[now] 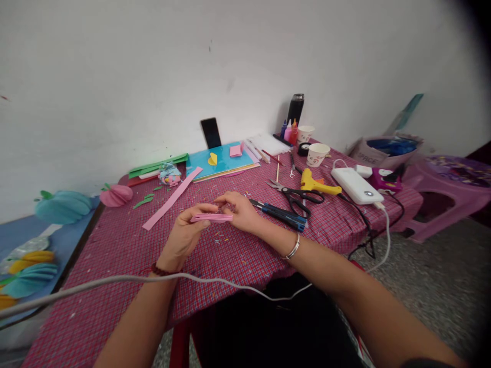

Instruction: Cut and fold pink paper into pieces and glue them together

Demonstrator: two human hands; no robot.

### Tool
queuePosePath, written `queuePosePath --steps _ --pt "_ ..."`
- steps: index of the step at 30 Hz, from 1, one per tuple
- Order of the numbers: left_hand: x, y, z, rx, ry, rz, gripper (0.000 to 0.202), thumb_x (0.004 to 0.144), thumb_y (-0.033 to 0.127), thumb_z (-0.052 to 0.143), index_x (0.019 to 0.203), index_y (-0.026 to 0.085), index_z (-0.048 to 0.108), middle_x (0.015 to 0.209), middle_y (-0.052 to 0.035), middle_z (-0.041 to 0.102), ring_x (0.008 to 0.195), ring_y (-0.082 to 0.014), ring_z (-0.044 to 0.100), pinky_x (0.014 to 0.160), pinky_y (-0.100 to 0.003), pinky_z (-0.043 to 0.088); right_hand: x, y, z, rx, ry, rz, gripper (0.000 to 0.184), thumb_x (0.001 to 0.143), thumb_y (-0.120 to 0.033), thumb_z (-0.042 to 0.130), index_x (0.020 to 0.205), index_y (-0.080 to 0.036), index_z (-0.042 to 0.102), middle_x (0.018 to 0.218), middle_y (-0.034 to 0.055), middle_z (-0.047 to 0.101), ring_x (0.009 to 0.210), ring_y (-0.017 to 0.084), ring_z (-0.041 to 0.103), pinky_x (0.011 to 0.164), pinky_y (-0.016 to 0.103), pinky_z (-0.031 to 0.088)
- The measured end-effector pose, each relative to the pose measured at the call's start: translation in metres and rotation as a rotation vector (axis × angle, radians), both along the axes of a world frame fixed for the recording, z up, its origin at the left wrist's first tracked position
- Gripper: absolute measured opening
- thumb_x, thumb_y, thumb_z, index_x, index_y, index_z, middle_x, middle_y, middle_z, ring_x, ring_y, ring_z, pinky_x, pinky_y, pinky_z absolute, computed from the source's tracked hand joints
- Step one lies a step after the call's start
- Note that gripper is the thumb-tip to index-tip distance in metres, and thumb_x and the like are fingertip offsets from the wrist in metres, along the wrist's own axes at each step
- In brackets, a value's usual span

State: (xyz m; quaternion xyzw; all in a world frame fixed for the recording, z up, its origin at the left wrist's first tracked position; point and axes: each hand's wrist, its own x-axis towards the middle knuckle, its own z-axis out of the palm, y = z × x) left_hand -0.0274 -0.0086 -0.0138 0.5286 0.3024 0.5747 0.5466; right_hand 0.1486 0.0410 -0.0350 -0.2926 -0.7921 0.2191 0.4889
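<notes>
A folded pink paper strip [211, 217] is pinched between both my hands above the red checked tablecloth [115, 245]. My left hand [186, 235] grips its left end with thumb and fingers closed. My right hand [240, 209] closes on its right end, fingers curled over the paper. A long flat pink paper strip [172, 198] lies on the cloth just beyond my left hand. A blue utility knife [279, 213] lies right beside my right hand.
Black scissors [295, 197], a yellow glue gun [316, 184], a white power bank [356, 185] with cables, paper cups [316, 154], glue bottles [289, 131], a flask and coloured paper sheets [220, 161] fill the far side. Paper fruit shapes [61, 206] sit left. A purple stool [448, 197] stands right.
</notes>
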Motion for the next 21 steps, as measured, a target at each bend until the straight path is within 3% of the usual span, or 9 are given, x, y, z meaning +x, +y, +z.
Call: queuePosePath --steps 21 --pt "-0.0017 -0.0001 -0.0029 0.0 -0.012 -0.041 0.017 0.064 0.025 0.086 0.066 0.02 0.071 0.078 -0.0018 0.071 0.086 -0.0203 0.066 0.087 -0.039 0.05 0.0011 0.0004 0.0025 -0.11 0.06 0.009 0.022 0.081 -0.005 0.055 0.094 -0.017 0.069 0.091 0.0049 0.071 0.088 0.017 0.064 0.085 0.034 0.048"
